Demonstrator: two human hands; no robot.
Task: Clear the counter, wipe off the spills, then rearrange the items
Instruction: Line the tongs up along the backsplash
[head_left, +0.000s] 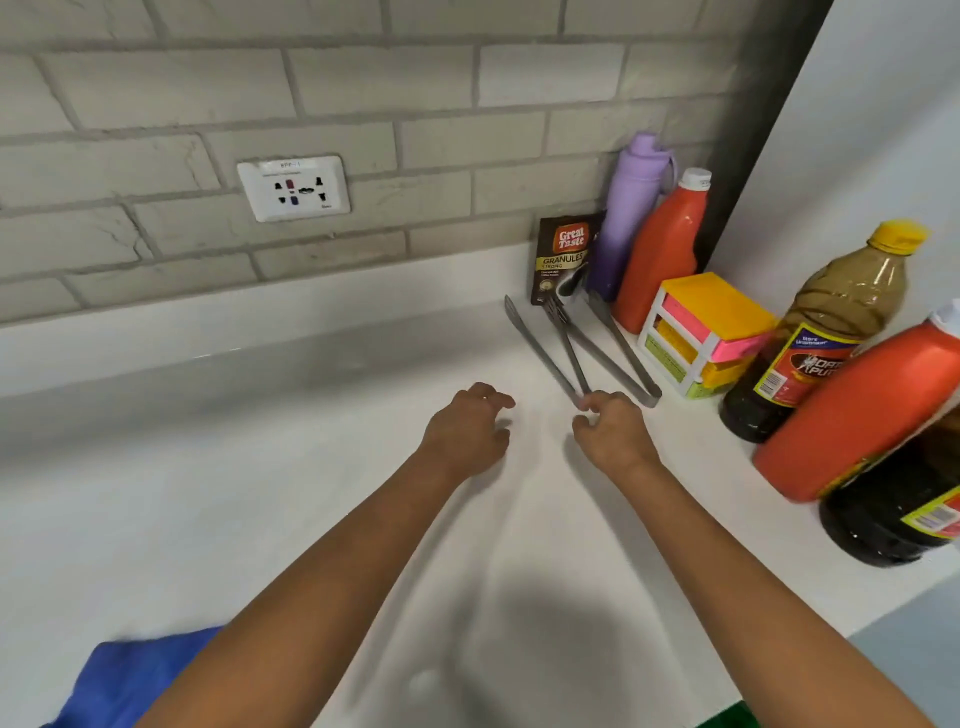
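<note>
Steel tongs (550, 353) pinched at hinge by right hand (613, 436); left hand (467, 431) loosely open.

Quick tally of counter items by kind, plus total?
Tongs: 2, near pair, far pair
Orange bottles: 2
Dark-liquid bottles: 2
Purple flask: 1
Coffee sachet: 1
Mini drawer organizer: 1
Blue cloth: 1
Total: 10

Grey brick wall (363, 104) beyond the hands, with a white socket (294, 188) up and left of them. White counter (208, 493) beneath. Plain white wall (857, 156) to the right, past a dark corner strip (753, 130).
</note>
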